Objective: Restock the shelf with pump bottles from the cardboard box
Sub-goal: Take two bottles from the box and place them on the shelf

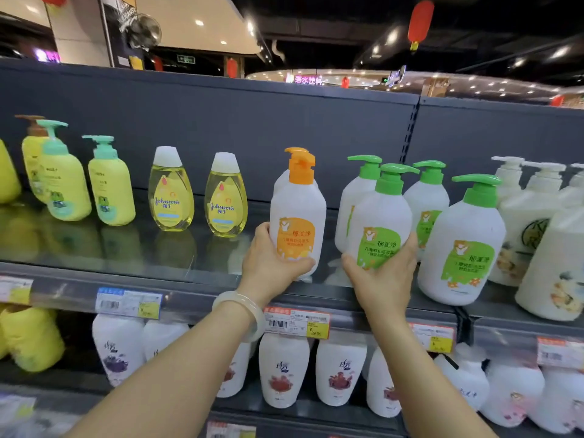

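Note:
My left hand (271, 263) grips the base of a white pump bottle with an orange pump and orange label (298, 213), upright at the front of the grey top shelf (189, 286). A second orange-pump bottle stands right behind it. My right hand (384, 273) holds the lower part of a white bottle with a green pump and green label (380, 216), also at the shelf's front. Three more green-pump bottles stand around it, the nearest (463, 245) to its right. The cardboard box is out of view.
Two clear yellow bottles (199, 194) and yellow frog bottles (79, 181) stand to the left. Cream pump bottles (537, 235) crowd the right end. Price tags (297, 322) line the shelf edge. White flower-label bottles (284, 368) fill the shelf below.

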{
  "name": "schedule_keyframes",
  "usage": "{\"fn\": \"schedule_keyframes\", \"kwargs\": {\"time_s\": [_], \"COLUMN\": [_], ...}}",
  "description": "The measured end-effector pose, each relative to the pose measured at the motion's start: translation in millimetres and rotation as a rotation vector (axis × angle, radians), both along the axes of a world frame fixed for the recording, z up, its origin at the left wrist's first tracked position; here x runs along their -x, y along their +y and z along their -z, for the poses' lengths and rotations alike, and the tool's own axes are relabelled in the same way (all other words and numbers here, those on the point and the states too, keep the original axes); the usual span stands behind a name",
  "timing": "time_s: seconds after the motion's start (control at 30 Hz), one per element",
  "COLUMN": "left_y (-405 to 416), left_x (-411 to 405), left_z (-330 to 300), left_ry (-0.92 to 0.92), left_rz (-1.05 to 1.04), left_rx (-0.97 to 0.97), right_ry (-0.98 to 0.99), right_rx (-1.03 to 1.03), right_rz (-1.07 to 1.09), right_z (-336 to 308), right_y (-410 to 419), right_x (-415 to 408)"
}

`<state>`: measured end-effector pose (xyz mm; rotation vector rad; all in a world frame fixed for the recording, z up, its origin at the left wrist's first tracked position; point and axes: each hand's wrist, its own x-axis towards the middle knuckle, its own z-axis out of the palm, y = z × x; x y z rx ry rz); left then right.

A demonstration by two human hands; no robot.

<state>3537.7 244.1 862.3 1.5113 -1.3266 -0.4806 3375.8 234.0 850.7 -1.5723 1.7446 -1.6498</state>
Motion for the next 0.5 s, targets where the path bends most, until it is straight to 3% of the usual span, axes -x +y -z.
{"fn": "schedule_keyframes", "kwargs": {"time_s": [0.17, 0.4, 0.5], "left_y": [2.0, 26.2, 65.2], "left_x": [-4.6, -18.8, -44.6], "left_z": [-2.7, -10.7, -1.5], "left_ry": [-0.017, -0.199, -0.110], "left_rz": [0.031, 0.146, 0.149], "left_rx": [-0.037, -0.175, -0.020], "right_ry": [0.009, 0.066, 0.143], "right_rx": [0.043, 0.299, 0.352], "right_rz": [-0.018, 0.055, -0.063], "right_z": [-2.7, -2.4, -5.2], "right_y": [7.9, 50.9, 77.7], "right_x": [-0.7, -33.9, -79.4]}}
